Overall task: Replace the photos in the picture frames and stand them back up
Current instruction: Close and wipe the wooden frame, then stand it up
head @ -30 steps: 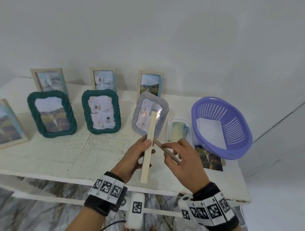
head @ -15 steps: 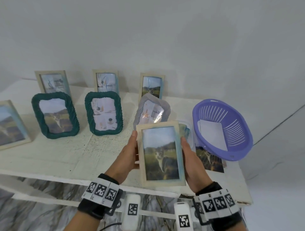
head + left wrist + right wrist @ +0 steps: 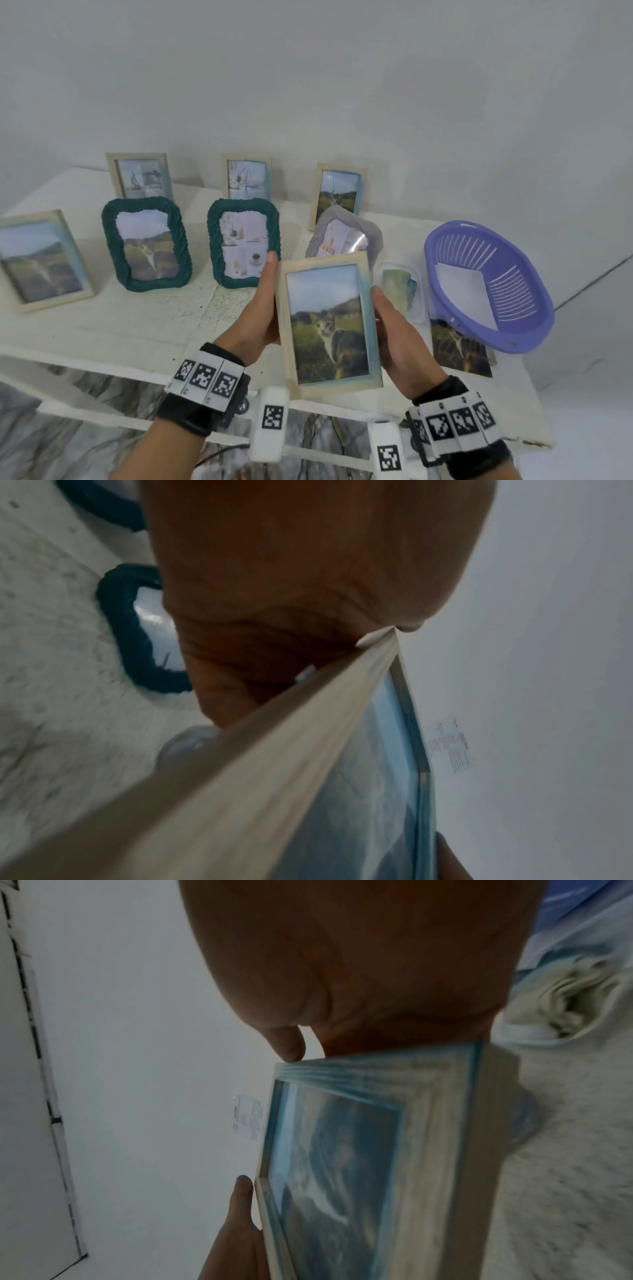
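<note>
Both hands gripping wooden cat-photo frame point(image 3: 327, 322) by its side edges: left hand point(image 3: 255, 325), right hand point(image 3: 397, 334), fingers clamped behind; it's hovering face-up over bench point(image 3: 137, 325) front edge, likely checking photo before standing.

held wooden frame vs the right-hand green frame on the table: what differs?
The wooden frame is off the table, gripped by the left hand and right hand at its side edges; the green frame stands by itself on the table. The wooden frame is flat, pale and square-cornered; the green frame is ribbed with rounded corners. Wooden shows a cat, green shows small objects. Both are portrait.
</note>
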{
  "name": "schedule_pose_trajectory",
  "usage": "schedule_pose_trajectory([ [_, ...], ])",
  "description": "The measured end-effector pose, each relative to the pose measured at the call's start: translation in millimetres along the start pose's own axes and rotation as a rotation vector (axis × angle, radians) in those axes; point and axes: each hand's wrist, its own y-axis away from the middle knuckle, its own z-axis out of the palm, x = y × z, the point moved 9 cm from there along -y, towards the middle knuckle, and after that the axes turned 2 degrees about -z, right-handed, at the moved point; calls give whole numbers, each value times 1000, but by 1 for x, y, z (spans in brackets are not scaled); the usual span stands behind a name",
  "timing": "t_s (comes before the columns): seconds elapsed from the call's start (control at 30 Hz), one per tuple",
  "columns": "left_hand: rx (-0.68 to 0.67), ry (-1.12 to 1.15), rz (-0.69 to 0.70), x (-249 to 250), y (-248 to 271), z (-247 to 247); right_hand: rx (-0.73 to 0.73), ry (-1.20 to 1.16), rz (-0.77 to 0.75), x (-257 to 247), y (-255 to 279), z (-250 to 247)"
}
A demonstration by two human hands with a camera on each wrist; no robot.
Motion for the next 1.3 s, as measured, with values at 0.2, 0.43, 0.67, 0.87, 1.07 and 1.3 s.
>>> schedule_pose_trajectory([
  [0.2,116,-8,55,51,-2,-75,-50,124,-73,-30,-49,59],
  [0.43,239,-74,183,142,-2,-209,-117,196,-362,-102,-123,186],
  [0.67,354,-248,342,251,2,-346,-89,280,-611,-180,-187,319],
  [0.87,452,-313,368,302,-2,-460,-167,547,-622,-206,-263,418],
  [1.07,447,-231,283,292,-39,-558,-362,707,-467,-194,-327,498],
  [1.3,446,-135,158,237,-88,-620,-517,956,-196,-135,-393,550],
])
